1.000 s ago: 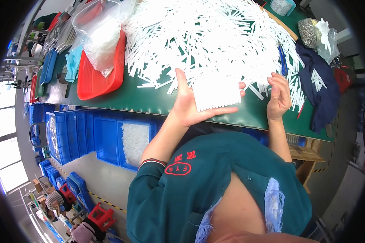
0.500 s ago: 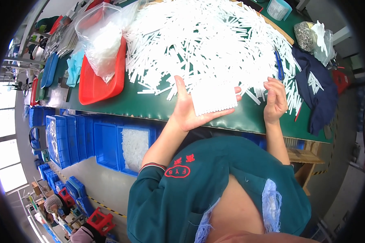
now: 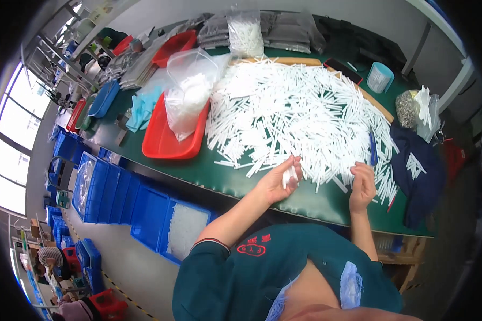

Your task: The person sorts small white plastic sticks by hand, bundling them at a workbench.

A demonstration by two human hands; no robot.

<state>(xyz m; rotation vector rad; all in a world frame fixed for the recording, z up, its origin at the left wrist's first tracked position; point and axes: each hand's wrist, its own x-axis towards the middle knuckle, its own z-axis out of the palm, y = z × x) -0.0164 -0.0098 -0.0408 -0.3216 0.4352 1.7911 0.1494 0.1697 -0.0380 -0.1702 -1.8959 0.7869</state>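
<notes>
My left hand (image 3: 284,181) is closed at the table's near edge, fingers curled round several white sticks (image 3: 290,176); only part of these shows. To its right, my right hand (image 3: 362,184) hovers with the fingers bent in towards the thumb, and whatever it may hold is hidden. Just beyond both hands spreads a wide, loose pile of short white plastic sticks (image 3: 300,107), lying in all directions on the green tabletop (image 3: 219,182).
Left of the pile, a clear bag (image 3: 190,99) of white pieces leans in a red basket (image 3: 171,147). A blue cutter-like tool (image 3: 373,148) lies at the pile's right, near a dark blue cloth (image 3: 418,187). Wooden strips (image 3: 377,104) border the far side. Blue crates (image 3: 150,219) stand below left.
My left hand has gone from flat, with a row of white sticks across the palm, to curled round them. The view has shifted, showing more of the table's far side.
</notes>
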